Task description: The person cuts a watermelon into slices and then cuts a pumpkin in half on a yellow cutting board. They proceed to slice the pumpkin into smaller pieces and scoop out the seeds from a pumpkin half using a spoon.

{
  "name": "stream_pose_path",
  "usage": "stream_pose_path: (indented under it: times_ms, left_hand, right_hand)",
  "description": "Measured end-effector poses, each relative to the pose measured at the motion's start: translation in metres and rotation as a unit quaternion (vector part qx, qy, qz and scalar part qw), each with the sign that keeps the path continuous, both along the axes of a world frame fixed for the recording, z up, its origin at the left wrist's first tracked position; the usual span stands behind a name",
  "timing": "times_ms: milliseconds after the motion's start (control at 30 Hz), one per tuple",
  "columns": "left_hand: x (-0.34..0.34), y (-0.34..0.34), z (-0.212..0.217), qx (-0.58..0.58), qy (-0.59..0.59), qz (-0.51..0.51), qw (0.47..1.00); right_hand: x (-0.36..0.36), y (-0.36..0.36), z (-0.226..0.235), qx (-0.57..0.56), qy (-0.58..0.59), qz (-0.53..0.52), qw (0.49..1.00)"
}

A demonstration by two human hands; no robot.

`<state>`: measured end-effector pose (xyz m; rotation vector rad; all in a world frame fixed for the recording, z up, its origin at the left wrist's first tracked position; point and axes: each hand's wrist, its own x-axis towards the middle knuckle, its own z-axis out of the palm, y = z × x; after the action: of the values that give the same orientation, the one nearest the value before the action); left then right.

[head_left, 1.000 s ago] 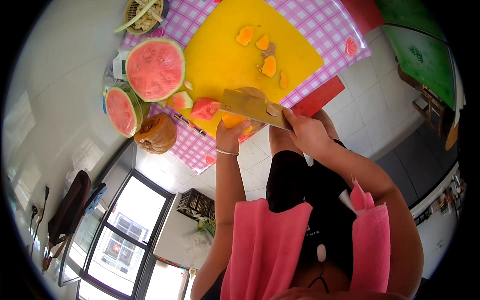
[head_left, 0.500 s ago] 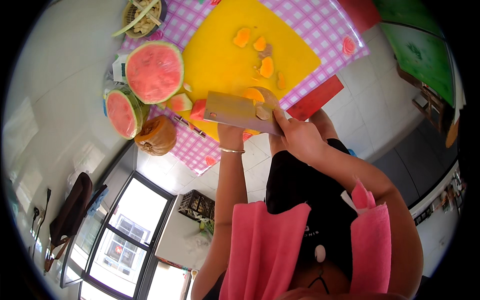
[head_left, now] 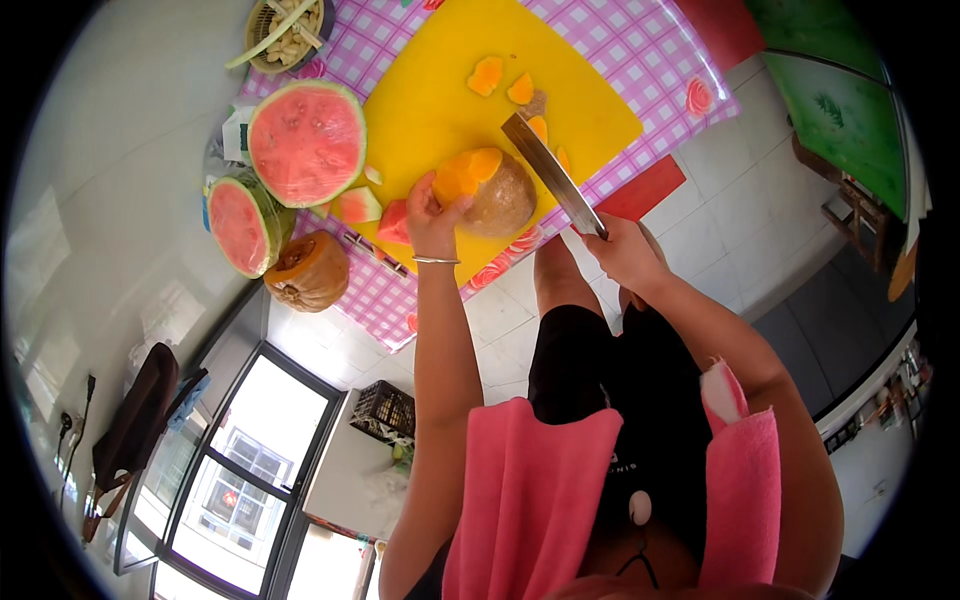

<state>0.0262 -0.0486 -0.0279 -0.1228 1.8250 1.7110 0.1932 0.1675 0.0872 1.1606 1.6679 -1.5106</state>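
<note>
A pumpkin (head_left: 505,203) with tan skin, partly pared to orange flesh on its upper left, rests near the front edge of the yellow cutting board (head_left: 430,125). Against its left side my left hand (head_left: 434,215) holds it, thumb toward me, with a bangle on the wrist. My right hand (head_left: 630,257) grips the handle of a cleaver (head_left: 550,170). Its blade is turned nearly edge-on, to the right of the pumpkin and apart from it. Orange pumpkin parings (head_left: 486,76) lie farther up the board, some partly behind the blade.
Left of the board sit a wrapped watermelon half (head_left: 307,143), a second wrapped piece (head_left: 241,227), a cut pumpkin (head_left: 308,272) and small watermelon chunks (head_left: 359,205). A basket of pale pods (head_left: 290,40) stands at the far left. Checked cloth (head_left: 660,60) covers the table; a red stool (head_left: 650,190) is beyond its right edge.
The cleaver has swung from lying across the pumpkin to its right side, turning edge-on. My left hand has come up into view on the pumpkin, and more bare flesh shows.
</note>
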Motion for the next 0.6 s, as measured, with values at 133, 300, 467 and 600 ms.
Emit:
stream_pose_path:
  times_ms: [133,300,467,600]
  left_hand:
    - [0.002,0.006,-0.003,-0.171,0.17,-0.135,0.961]
    - [0.017,0.025,0.024,-0.288,0.336,-0.306,0.843]
    - [0.034,0.039,0.03,-0.377,0.27,-0.326,0.823]
    - [0.042,0.036,0.03,-0.375,0.239,-0.261,0.857]
  right_hand:
    - [0.012,-0.012,-0.018,0.037,0.033,-0.002,0.999]
    - [0.013,-0.034,-0.037,0.117,0.119,0.03,0.985]
    - [0.008,-0.039,-0.046,0.151,0.136,0.077,0.976]
    - [0.001,-0.032,-0.041,0.125,0.117,0.094,0.981]
